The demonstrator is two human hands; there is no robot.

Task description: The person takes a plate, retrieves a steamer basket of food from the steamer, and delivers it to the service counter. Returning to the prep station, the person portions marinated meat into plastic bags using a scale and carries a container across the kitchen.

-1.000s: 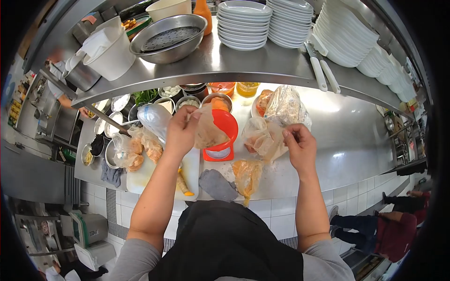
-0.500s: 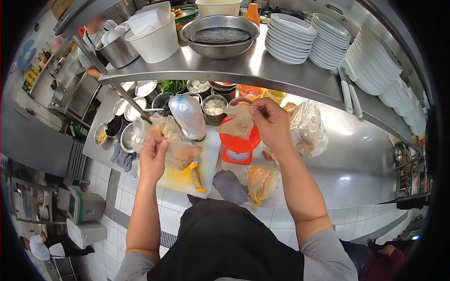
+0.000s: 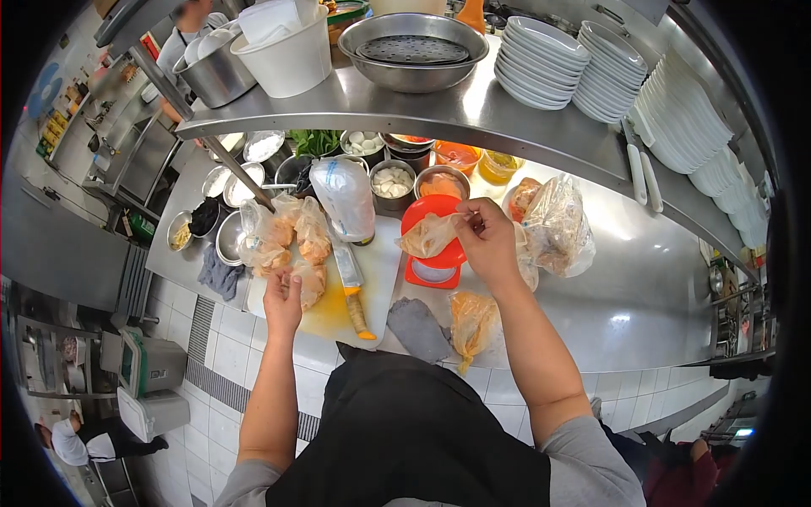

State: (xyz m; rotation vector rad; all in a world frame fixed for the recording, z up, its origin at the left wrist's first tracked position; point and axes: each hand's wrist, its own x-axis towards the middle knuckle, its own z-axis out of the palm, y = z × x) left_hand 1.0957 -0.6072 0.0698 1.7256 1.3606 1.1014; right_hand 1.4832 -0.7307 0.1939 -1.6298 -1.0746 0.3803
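Clear plastic bags of pale-orange food (image 3: 314, 241) bunch at the left on a white cutting board (image 3: 384, 266), their tops crumpled. The person's left hand (image 3: 283, 302), fingers partly curled, is at the edge of the nearest one; whether it grips cannot be told. Next, a knife (image 3: 356, 311) lies on the board. Further right, the right hand (image 3: 488, 241) pinches, thumb against fingers, one side of a thin, cloudy bag (image 3: 429, 237) with pale brownish contents, over the red pan (image 3: 435, 205) of a scale (image 3: 432, 276); whether it rests there is unclear. A larger, bulging bag (image 3: 557, 228) sits beyond.

Beneath is a shiny steel counter (image 3: 634, 287), metal pots (image 3: 393, 203) along its back. At far left a co-worker (image 3: 180, 38) stands behind a steel shelf (image 3: 389, 118), which carries a white tub (image 3: 283, 72), a metal bowl (image 3: 414, 76) and stacked white plates (image 3: 541, 68).
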